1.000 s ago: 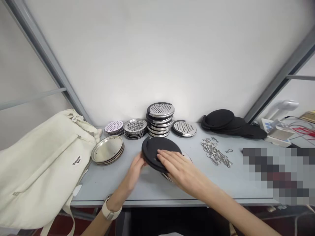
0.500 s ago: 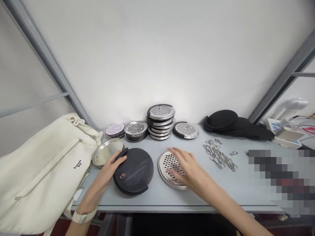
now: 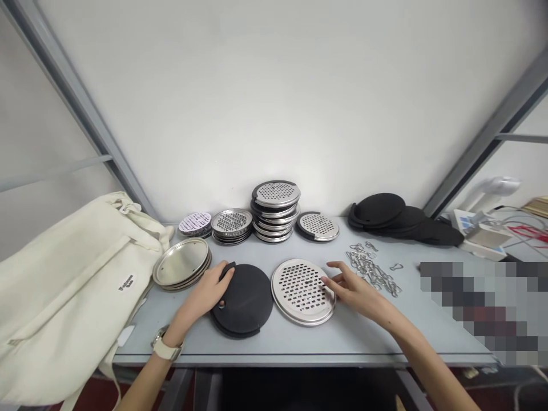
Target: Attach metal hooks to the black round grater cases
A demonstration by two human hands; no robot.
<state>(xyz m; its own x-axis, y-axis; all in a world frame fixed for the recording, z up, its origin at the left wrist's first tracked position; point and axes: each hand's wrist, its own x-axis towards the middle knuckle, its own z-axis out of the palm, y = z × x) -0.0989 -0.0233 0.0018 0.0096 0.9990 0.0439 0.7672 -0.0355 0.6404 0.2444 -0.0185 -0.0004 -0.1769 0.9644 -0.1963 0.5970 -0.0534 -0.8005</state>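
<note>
A round black cover lies flat near the table's front edge. My left hand rests on its left rim, fingers curled over the edge. Just to its right lies a perforated round steel disc. My right hand touches the disc's right edge with fingers apart and holds nothing. A pile of small metal clips lies just beyond that hand.
Along the wall stand a tall stack of perforated discs, a lower stack, a small pale disc and a single one. Plain steel lids sit left, black covers right. A cream bag fills the left.
The black cover was lifted off the perforated disc and laid to its left. My right hand slid from the disc's middle to its right edge.
</note>
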